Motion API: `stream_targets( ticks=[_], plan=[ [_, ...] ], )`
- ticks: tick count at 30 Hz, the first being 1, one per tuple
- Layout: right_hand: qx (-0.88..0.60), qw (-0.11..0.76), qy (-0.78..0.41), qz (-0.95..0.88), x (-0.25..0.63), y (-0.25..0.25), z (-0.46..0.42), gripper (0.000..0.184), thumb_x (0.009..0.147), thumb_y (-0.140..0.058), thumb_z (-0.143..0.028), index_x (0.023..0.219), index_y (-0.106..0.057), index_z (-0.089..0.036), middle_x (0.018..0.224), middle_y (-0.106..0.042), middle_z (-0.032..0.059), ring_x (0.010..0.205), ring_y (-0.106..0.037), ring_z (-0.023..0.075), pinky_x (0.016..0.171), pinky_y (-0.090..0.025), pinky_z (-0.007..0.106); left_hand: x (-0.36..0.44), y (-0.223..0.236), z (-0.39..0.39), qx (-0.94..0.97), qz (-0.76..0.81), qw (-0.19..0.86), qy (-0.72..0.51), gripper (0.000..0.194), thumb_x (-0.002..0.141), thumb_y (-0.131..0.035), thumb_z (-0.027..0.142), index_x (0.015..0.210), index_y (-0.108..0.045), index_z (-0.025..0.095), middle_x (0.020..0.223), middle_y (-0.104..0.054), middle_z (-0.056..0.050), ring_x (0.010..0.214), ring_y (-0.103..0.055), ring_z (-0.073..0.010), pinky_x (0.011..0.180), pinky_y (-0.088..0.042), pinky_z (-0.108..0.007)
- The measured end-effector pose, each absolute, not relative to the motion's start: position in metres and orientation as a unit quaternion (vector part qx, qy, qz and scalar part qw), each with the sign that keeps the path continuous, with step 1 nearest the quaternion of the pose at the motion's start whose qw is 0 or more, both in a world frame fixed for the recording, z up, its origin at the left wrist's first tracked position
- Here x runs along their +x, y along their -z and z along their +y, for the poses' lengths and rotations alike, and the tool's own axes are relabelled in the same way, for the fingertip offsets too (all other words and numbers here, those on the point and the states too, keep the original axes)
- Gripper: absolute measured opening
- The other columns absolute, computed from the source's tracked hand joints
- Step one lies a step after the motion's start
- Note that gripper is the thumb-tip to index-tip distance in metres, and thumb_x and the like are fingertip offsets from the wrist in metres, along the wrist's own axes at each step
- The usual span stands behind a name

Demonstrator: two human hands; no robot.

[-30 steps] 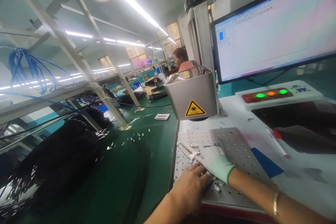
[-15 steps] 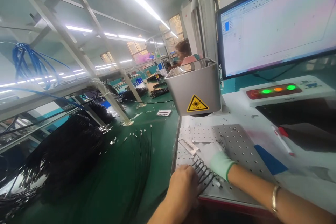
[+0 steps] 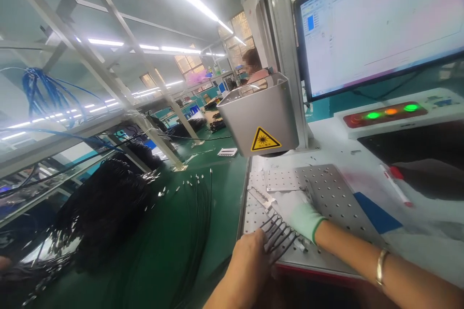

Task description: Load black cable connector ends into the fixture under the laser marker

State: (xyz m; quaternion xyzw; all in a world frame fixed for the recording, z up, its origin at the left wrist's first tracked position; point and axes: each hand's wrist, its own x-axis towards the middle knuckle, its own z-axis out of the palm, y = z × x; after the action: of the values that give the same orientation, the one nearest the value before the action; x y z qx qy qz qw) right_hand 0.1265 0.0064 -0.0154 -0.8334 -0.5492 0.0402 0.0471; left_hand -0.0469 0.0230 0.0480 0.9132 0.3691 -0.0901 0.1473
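Observation:
My bare left hand (image 3: 248,257) is closed around several black cables (image 3: 281,237), which fan out from it over the perforated metal plate (image 3: 337,200). Their silvery connector ends point towards a pale slotted holder strip (image 3: 260,196) lying aslant on the plate. Over the upper ends of the cables is my right hand (image 3: 297,211), in a white glove with a green cuff. Its fingers are bent down beside the strip, and their tips are hard to make out against the pale metal. At the near end of the row lies one loose-looking connector (image 3: 300,245).
Above the plate hangs a metal laser head (image 3: 259,118) with a yellow warning sign. Loose cables (image 3: 199,222) and a large black cable heap (image 3: 105,207) lie on the green table. A monitor (image 3: 384,34), a marker (image 3: 397,186) and a blue sheet (image 3: 377,212) are to the right. Another person (image 3: 253,65) sits behind.
The view has shifted slightly. Both hands stay at the cables and the strip with little movement. A blurred bit of skin colour now shows at the far left edge.

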Motion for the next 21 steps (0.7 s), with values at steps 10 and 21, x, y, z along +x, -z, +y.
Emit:
stream_targets(
  ticks=[10, 21],
  plan=[
    [-0.829, 0.053, -0.037, -0.555, 0.127, 0.020, 0.006, 0.035, 0.093, -0.038, -0.034, 0.102, -0.062, -0.010, 0.080, -0.069, 0.0188, 0.079, -0.068, 0.0311, 0.067, -0.048, 0.042, -0.048, -0.034, 0.012, 0.949, 0.285, -0.016, 0.131, 0.024, 0.088, -0.044, 0.014, 0.105, -0.061, 0.016, 0.119, -0.056, -0.014, 0.112, -0.051, -0.0289, 0.093, -0.043, -0.039],
    [-0.840, 0.050, -0.035, -0.540, 0.124, 0.012, 0.005, 0.033, 0.092, -0.041, -0.032, 0.104, -0.062, -0.010, 0.082, -0.069, 0.0187, 0.081, -0.068, 0.0312, 0.066, -0.048, 0.040, -0.021, -0.028, -0.002, 0.928, 0.330, -0.005, 0.173, 0.032, 0.090, -0.034, 0.008, 0.110, -0.059, 0.011, 0.114, -0.059, -0.015, 0.110, -0.054, -0.0278, 0.092, -0.044, -0.039]
  ],
)
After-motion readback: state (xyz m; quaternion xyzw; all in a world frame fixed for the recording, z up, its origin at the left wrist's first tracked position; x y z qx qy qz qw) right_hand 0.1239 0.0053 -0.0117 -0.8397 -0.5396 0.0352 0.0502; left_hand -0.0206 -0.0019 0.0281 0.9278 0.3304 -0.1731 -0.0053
